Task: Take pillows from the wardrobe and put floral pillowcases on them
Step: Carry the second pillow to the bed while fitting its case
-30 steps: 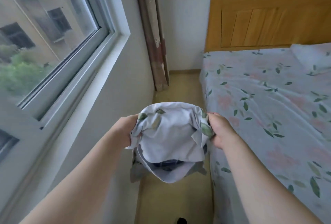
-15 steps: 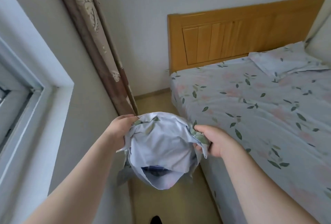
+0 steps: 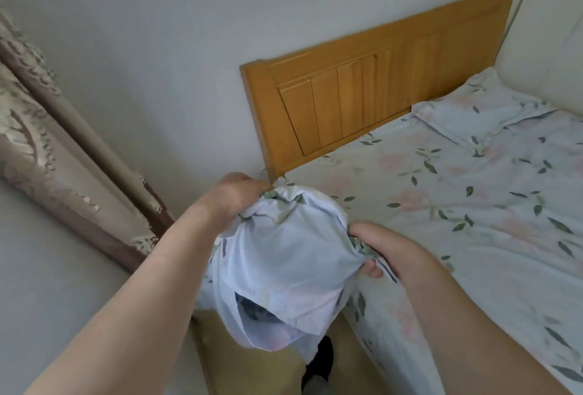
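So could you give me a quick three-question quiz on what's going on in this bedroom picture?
1. True or false: both the left hand and the right hand grip the floral pillowcase.
2. What stands at the top of the bed? A) a wooden headboard B) a mirror C) a bookshelf
3. Fill in: a patterned ____ hangs at the left.

Key: 1 true; 2 A; 3 curtain.
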A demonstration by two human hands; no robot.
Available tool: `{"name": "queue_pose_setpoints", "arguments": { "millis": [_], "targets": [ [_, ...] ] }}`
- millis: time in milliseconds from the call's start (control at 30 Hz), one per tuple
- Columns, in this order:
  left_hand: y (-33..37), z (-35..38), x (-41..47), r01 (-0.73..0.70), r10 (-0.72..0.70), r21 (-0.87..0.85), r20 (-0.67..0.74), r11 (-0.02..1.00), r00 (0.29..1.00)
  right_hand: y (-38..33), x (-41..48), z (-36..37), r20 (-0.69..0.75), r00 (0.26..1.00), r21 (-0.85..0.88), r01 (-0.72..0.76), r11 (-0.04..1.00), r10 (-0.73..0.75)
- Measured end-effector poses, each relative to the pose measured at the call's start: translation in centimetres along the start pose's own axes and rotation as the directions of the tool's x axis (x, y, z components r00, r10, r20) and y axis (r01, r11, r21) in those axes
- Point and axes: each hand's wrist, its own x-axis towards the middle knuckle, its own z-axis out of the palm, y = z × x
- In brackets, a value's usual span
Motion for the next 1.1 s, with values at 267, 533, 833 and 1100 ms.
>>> {"name": "queue_pose_setpoints", "arguments": {
  "millis": [267, 533, 833, 1100],
  "targets": [
    [15.0, -1.4, 19.2, -0.004, -0.016, 0.174, 0.117, 0.985, 0.993, -16.7, 11.5, -7.5, 0.082, 0.997, 0.122, -0.02, 0.992, 0.01],
    [28.8, 1.9, 33.8, -0.234, -0.001, 0.509, 0.419, 0.828, 0.908, -26.1, 18.4, -16.5, -0.03, 0.999, 0.226, 0.051, 0.973, -0.046],
    [45.3, 14.0, 53.3, -0.749, 0.556, 0.203, 0.556, 0.63, 0.618, -38.9, 26.2, -30.8, -0.884, 0.465, 0.053, 0.183, 0.982, -0.039],
    [47.7, 21.6, 67.1, -0.88, 0.79, -0.102, 0.497, 0.463, 0.358, -42.0, 34.5, -37.7, -0.976, 0.17, 0.165, 0.153, 0.974, 0.139]
  ]
}}
